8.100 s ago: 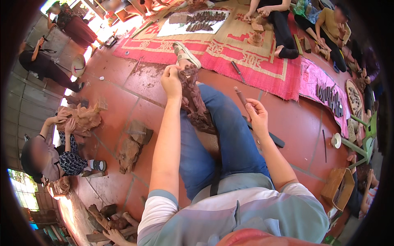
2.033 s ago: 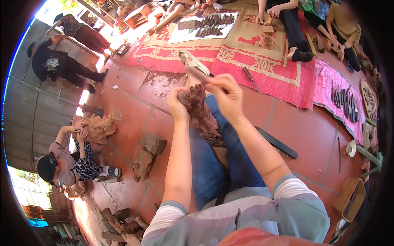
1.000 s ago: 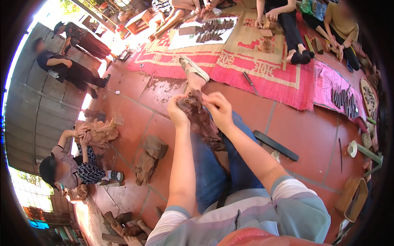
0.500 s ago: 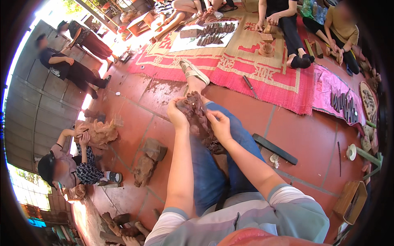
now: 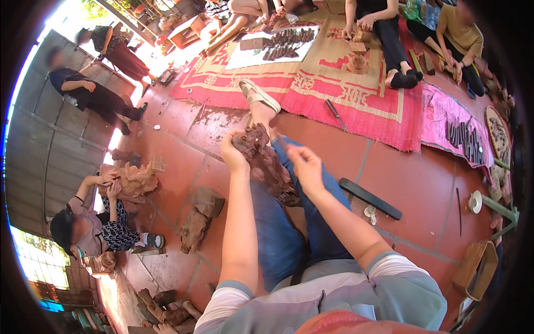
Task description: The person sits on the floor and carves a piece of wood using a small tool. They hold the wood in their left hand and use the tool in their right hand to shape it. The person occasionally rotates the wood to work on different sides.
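A knobbly, dark reddish-brown carved wooden piece (image 5: 266,164) lies tilted over my lap, reaching from my lower leg back toward my thighs. My left hand (image 5: 233,153) is closed round its far left end. Just to the right of the carving, my right hand (image 5: 306,166) is closed with the fingers pinched. A thin brown strip (image 5: 282,143) sticks out from them toward the far end of the carving; its kind is too blurred to tell. The right hand is apart from the wood.
A dark flat bar (image 5: 370,199) lies on the red tiles to my right. Ahead, a woven mat (image 5: 356,119) bears a chisel-like tool (image 5: 336,114). Several dark tools (image 5: 466,139) rest on a pink cloth. A co-worker (image 5: 92,222) handles another carving (image 5: 130,181) at left, near wood blocks (image 5: 197,220).
My right hand has lifted off the carving and moved right, and the brown strip now shows between its fingers. The left hand keeps its hold.
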Demonstrator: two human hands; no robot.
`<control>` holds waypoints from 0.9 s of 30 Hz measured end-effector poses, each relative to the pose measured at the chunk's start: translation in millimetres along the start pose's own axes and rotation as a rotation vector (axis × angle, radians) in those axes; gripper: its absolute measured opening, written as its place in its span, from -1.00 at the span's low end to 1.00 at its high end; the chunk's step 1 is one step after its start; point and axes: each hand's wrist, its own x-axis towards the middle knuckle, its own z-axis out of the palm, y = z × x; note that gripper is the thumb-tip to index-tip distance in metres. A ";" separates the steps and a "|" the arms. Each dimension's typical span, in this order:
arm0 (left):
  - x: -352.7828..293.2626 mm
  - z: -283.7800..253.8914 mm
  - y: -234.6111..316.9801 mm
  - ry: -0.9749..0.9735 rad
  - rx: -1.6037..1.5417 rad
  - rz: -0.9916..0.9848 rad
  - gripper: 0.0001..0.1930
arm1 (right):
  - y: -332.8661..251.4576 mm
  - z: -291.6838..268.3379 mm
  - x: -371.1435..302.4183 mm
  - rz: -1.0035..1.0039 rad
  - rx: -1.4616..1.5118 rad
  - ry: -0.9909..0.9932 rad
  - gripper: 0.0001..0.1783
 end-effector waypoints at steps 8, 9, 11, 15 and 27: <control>-5.8 7.8 9.1 -0.069 -0.129 -0.171 -0.73 | 21.2 4.3 26.5 -0.597 -0.385 -0.107 -0.89; -4.5 5.5 11.3 -0.067 -0.115 -0.182 -0.72 | 39.5 -23.4 33.6 -0.436 -0.553 -0.076 -0.92; 5.1 0.8 -2.4 -0.079 -0.064 -0.136 -0.72 | 30.1 -50.5 39.2 -0.460 -0.583 -0.053 -0.89; 7.8 1.3 -9.2 -0.186 0.186 0.084 -0.73 | -46.7 -14.0 32.6 -0.451 -0.285 -0.404 -0.87; 3.3 0.9 0.3 -0.322 0.092 -0.158 -0.74 | -56.0 -81.0 132.8 -0.697 -1.111 -0.345 -0.85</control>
